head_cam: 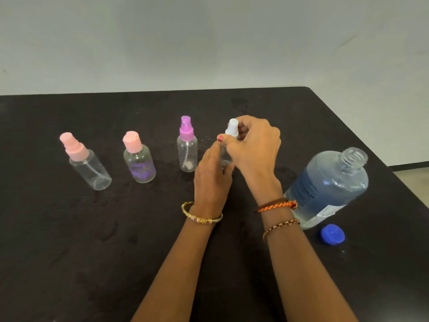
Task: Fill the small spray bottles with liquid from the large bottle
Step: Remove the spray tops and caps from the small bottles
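On the black table (69,252), the uncapped large bottle (329,184) stands right of both hands. Left hand (212,180) curls round the white-topped spray bottle (226,156); right hand (253,147) fingers pinch its white pump (232,127).

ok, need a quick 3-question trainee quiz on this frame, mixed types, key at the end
1. Multiple choice: which small bottle are the two hands working on? A) the one with the white spray top B) the purple-top bottle C) the pink flip-cap bottle
2. True or false: the large bottle has its cap screwed on.
3. Fill in: the blue cap lies on the ____, near the large bottle's base.

Key
1. A: the left hand holds the body, the right hand grips the spray top.
2. False: its threaded neck is bare.
3. table
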